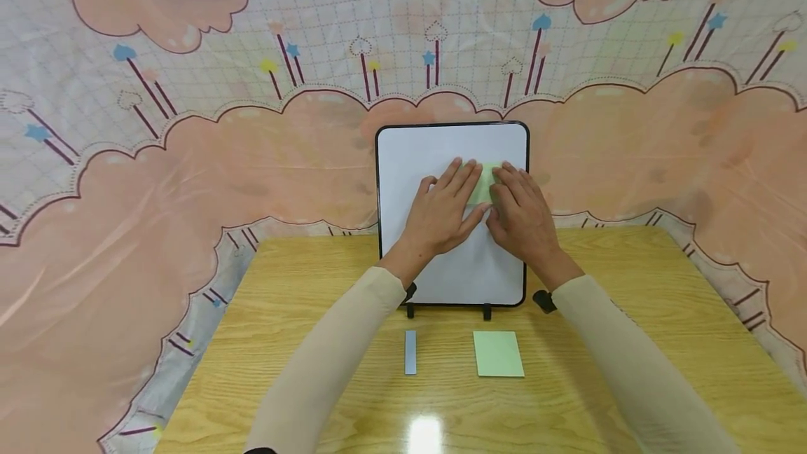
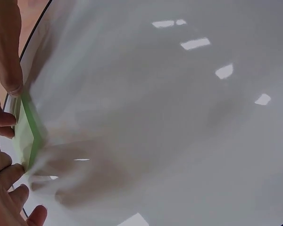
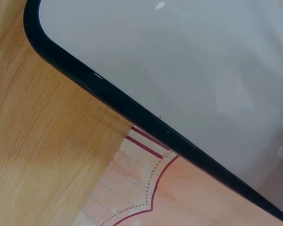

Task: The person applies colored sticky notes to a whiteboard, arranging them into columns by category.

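A pale green sticky note [image 1: 483, 184] lies against an upright whiteboard [image 1: 450, 279], in its upper right part. My left hand [image 1: 441, 212] rests on the note's left side, fingers stretched upward and thumb by its lower edge. My right hand [image 1: 522, 212] touches the note's right side, its fingers on the paper and partly covering it. In the left wrist view, fingertips press along the edges of the note [image 2: 26, 134], and a darker green band shows along one side. The right wrist view shows the board's dark frame [image 3: 118, 101], without the hand.
The whiteboard stands on small black feet [image 1: 487, 312] on a wooden table [image 1: 302, 300]. In front of it lie a narrow grey-blue strip [image 1: 410, 352] and a pale green square of paper [image 1: 499, 354]. A printed cloth [image 1: 302, 160] hangs behind the table.
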`<state>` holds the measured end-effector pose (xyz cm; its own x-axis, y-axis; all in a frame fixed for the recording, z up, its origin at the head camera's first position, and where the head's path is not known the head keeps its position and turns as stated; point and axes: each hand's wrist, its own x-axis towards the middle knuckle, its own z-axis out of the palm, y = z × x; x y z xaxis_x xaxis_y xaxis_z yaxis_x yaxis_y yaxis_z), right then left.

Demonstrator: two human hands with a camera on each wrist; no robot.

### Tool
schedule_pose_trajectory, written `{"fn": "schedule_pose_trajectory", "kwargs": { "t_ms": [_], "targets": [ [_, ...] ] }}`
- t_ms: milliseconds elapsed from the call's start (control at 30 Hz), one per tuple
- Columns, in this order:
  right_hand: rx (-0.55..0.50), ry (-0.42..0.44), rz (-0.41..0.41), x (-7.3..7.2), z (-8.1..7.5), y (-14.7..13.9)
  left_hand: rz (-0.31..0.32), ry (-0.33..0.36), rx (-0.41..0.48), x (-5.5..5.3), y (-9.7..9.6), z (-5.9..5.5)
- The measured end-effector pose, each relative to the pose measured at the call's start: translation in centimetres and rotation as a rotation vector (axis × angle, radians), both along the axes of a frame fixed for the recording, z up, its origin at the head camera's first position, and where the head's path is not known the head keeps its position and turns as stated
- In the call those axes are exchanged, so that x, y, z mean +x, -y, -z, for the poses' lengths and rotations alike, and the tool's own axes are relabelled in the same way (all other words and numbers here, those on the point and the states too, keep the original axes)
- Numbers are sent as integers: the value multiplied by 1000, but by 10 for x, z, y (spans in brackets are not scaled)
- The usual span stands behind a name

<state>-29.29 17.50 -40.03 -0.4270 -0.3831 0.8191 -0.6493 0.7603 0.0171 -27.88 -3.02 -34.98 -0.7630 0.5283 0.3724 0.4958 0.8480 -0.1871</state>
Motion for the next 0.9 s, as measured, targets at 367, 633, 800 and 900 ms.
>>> {"fn": "schedule_pose_trajectory", "kwargs": {
  "t_ms": [367, 633, 800, 900],
  "targets": [
    [-9, 17, 5, 3, 2, -1, 9, -5, 36, 1, 6, 6],
    [-18, 11, 3, 7, 3, -1, 32, 2, 37, 5, 7, 10],
    [0, 27, 3, 8, 4, -1, 38, -7, 39, 7, 8, 14],
    [4, 23, 1, 8, 5, -1, 47, -13, 46, 7, 9, 16]
  ]
}}
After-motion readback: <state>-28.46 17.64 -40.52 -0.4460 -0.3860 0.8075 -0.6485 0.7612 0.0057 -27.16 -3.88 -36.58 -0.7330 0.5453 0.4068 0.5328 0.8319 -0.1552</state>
